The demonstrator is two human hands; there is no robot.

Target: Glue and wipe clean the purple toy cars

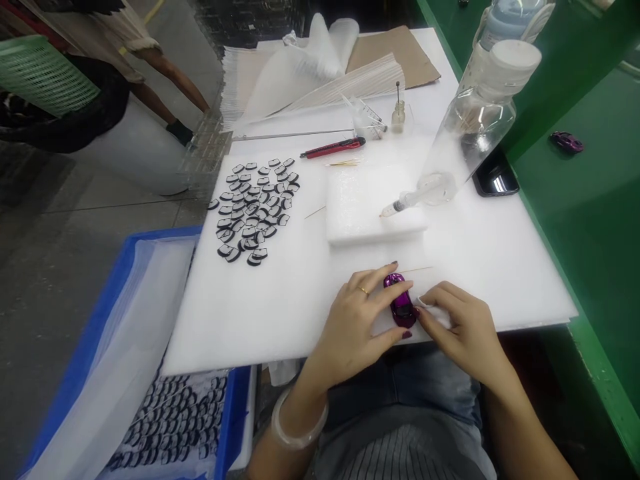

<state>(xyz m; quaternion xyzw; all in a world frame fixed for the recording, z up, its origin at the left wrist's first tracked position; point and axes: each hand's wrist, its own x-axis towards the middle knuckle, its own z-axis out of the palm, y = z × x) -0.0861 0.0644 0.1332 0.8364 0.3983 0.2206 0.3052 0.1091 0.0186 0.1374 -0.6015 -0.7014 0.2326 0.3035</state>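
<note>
A shiny purple toy car (401, 301) lies on the white foam sheet at the near edge. My left hand (353, 317) grips it from the left, fingers over its far end and thumb at its near end. In my right hand (467, 327) is a crumpled white wipe (443, 315), pinched between thumb and fingers against the car's right side. Just beyond the car lies a thin stick (420, 269). A white foam block (360, 213) sits farther back, with a syringe (400, 203) resting on it.
Many small black-and-white pieces (250, 210) cover the left of the sheet. Behind are a red utility knife (333, 148) and a small glass jar (399, 119). A tall clear bottle (465, 127), a phone (495, 179) and another purple car (567, 142) are right. A blue crate (117, 280) stands lower left.
</note>
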